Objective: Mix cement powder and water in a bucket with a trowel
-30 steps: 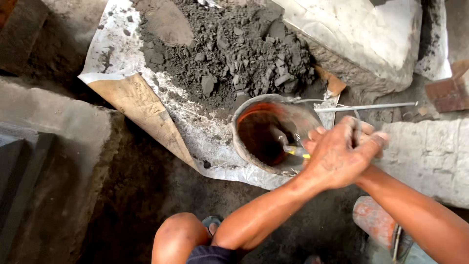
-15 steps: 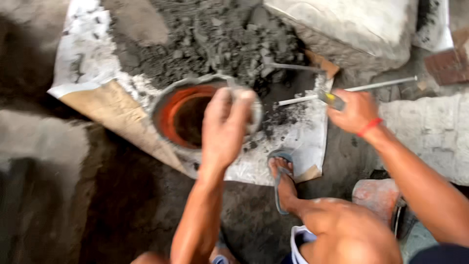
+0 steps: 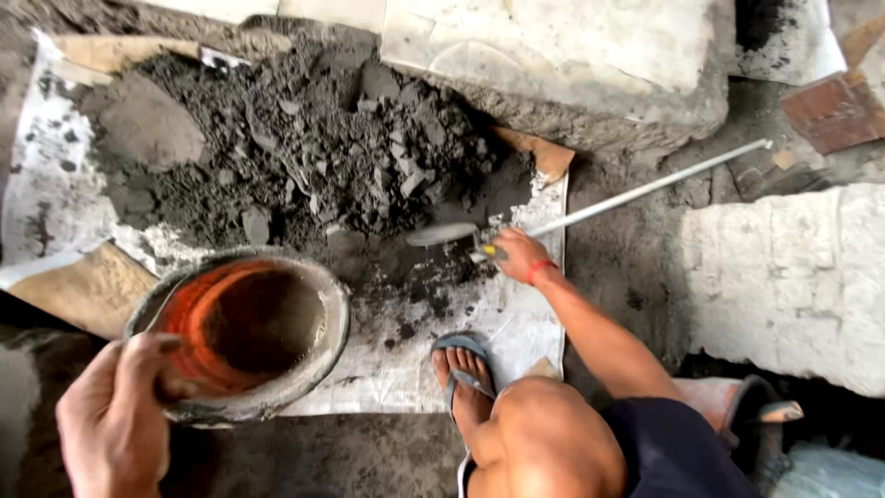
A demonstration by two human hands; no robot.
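Note:
My left hand (image 3: 111,415) grips the near rim of a round bucket (image 3: 323,341), grey with caked cement outside and orange inside. The bucket stands on a white woven sheet (image 3: 516,323) at the lower left. My right hand (image 3: 518,255), with a red band at the wrist, holds the yellow handle of a small trowel (image 3: 442,233). The trowel's blade lies at the near edge of a pile of dark grey lumpy cement powder (image 3: 323,157) heaped on the sheet.
A long metal rod (image 3: 664,183) runs from beside my right hand to the upper right. A large concrete slab (image 3: 572,55) lies behind the pile, a pale block (image 3: 793,277) at the right, a reddish brick (image 3: 834,111) far right. My sandalled foot (image 3: 461,369) rests on the sheet.
Both hands were together at the bucket. My left hand has since taken its near rim, and the bucket now sits further left. My right hand has carried the trowel to the pile.

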